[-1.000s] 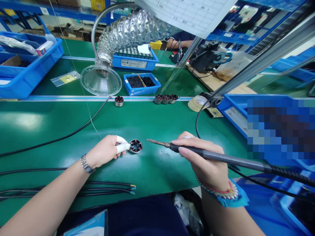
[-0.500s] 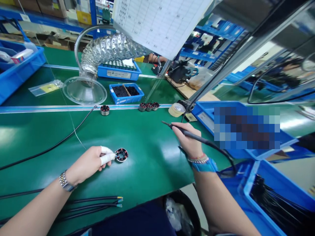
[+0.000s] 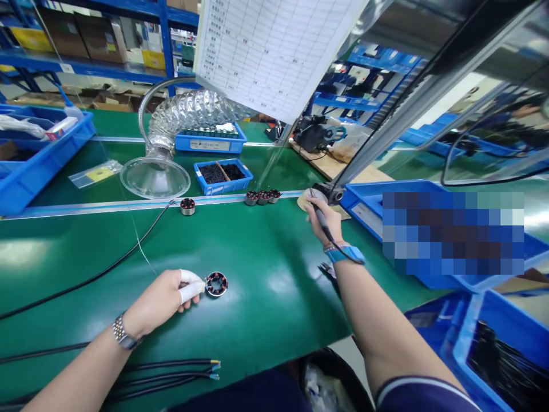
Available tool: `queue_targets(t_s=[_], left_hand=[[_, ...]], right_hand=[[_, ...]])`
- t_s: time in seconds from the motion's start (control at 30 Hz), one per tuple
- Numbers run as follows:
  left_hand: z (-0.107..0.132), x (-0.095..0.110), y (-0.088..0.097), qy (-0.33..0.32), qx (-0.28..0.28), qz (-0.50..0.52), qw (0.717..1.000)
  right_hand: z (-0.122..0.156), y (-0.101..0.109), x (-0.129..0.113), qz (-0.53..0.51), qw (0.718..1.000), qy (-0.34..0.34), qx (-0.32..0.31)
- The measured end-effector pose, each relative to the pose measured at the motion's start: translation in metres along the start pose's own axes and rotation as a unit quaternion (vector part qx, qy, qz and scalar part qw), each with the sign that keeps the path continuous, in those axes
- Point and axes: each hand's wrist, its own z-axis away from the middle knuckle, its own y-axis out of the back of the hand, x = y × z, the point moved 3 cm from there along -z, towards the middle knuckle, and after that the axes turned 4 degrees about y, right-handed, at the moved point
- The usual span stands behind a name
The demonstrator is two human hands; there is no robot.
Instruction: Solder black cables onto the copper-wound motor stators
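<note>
While beside soldering iron (image 3: 319,217), tape roll (image 3: 302,201)

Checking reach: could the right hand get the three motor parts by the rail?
Likely yes: the right hand is near the motor parts with bare mat between, but it is holding a soldering iron.

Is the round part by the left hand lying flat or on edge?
Flat: the round part lies on the green mat, coils up, left hand holding it.

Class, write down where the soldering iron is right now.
In the head view, the soldering iron is in the right hand, at the far right of the green mat, beside the tape roll.
</note>
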Motion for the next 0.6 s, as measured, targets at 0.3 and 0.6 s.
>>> queue_targets(t_s=[0.3,0.6], left_hand=[[0.019,0.001,0.031,-0.061,0.258,0.071,0.961],[0.016,0.008,0.011,-0.121,0.149,-0.094,0.977]], right_hand=[[0.079,-0.080,-0.160,-0.169,0.953,0.129,-0.215],[0.101,-0.111,-0.159,-0.116,0.945,0.179,-0.249]])
